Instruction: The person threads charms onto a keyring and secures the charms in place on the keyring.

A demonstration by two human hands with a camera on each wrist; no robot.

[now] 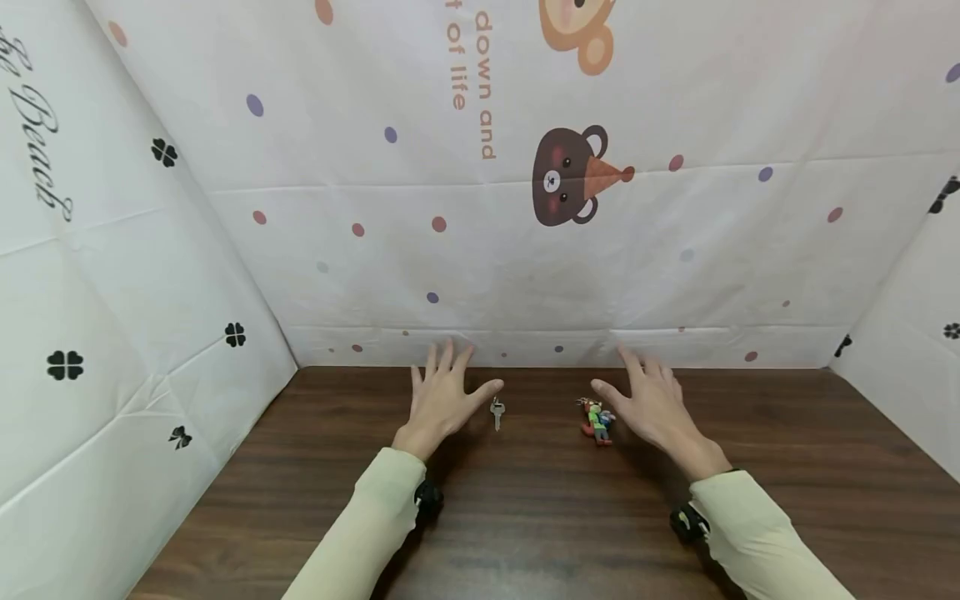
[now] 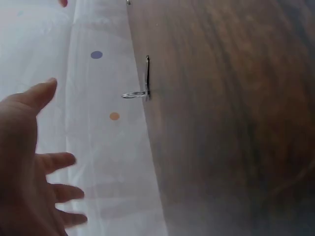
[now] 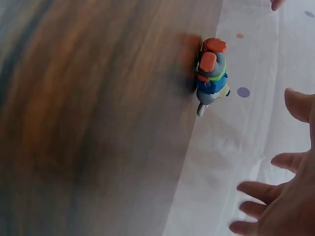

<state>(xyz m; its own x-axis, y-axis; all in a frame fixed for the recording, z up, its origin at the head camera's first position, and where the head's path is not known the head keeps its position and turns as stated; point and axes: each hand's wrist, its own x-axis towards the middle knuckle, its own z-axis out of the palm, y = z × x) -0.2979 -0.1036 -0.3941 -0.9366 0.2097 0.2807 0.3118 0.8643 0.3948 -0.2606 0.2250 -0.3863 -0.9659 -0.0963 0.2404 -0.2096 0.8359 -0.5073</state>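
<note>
Biggest thing around the hands is the white back sheet (image 1: pixel 480 267), rising behind both of them, with coloured dots, some sideways lettering and a brown bear print (image 1: pixel 550 204) above the space between the hands. Another white sheet (image 1: pixel 97 283) with black clover prints runs up the side, well out past the left hand. Under both hands there's a dark wood-look tabletop (image 1: pixel 540 533).

Then you've got two pale yellow-green sleeves, the left one (image 1: pixel 360 517) and the right one (image 1: pixel 761 525), both coming in from the near side.

The left hand (image 1: pixel 438 404) is spread pretty wide, fingers pointing at the back sheet and thumb stuck out to the right. Right hand (image 1: pixel 657 406) is basically the mirror version, fingers fairly straight, thumb out to the left. Both are empty, and the wrist views show a gap between each thumb and the item nearest it.

There's a black thing on each wrist too, one on the left (image 1: pixel 428 498) and one on the right (image 1: pixel 686 523).

Small stuff: a toy figure (image 1: pixel 598 422) in green, red and blue is just left of the right hand, near the thumb, with a bit of metal at its head end. Smallest is a silver key (image 1: pixel 497 412) with a ring, just right of the left hand, near that thumb's tip.
</note>
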